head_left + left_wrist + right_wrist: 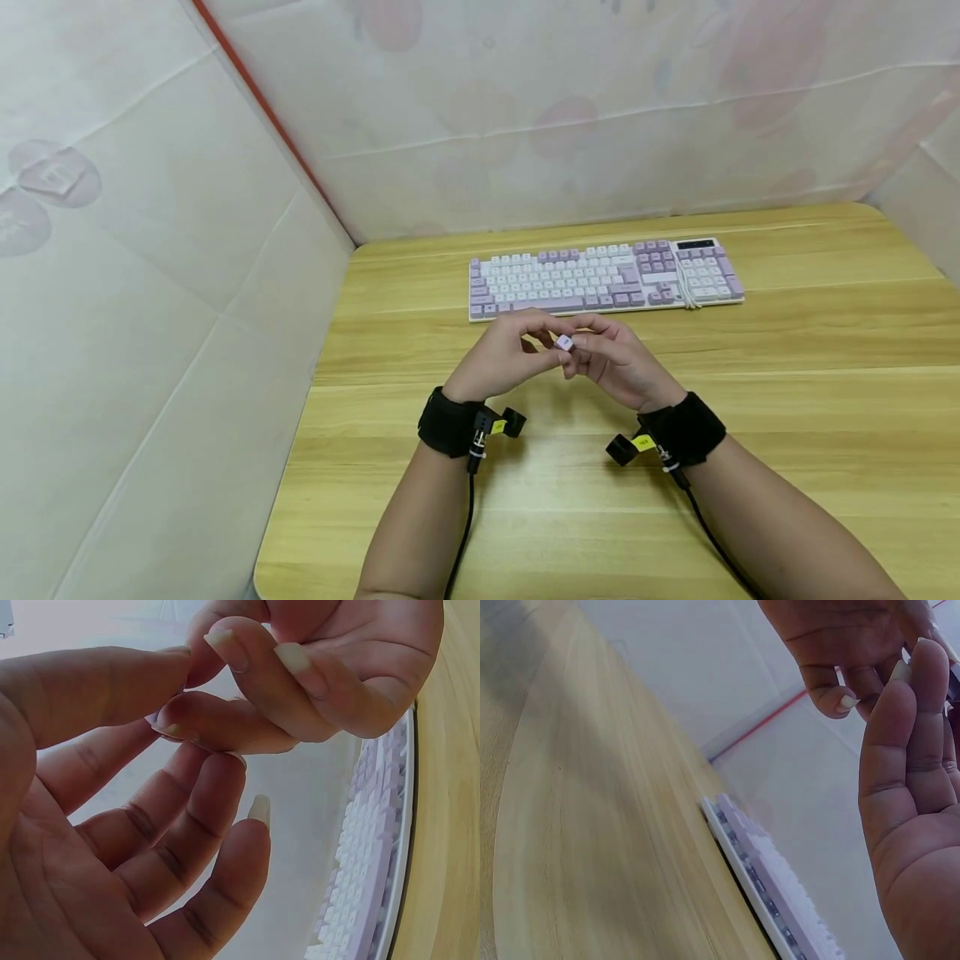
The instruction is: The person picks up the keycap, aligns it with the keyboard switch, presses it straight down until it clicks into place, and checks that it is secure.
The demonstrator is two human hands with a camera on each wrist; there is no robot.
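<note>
A small lavender-and-white keycap (565,342) with a purple mark on top is held up between both hands over the table. My left hand (506,352) pinches it from the left between thumb and index finger. From the other side, my right hand (624,364) pinches it with thumb and fingertips. Only a sliver of purple shows in the left wrist view, where the fingers of the left hand (161,817) and right hand (322,682) cover the rest. Just beyond the hands lies a white-and-lavender keyboard (555,283).
A white cable (684,279) is bundled across the keyboard's right part. The wooden table (825,350) is backed by a pale patterned sheet (600,108), with another pale sheet (187,292) along the left. Each wrist wears a black strap with a small camera and a cord.
</note>
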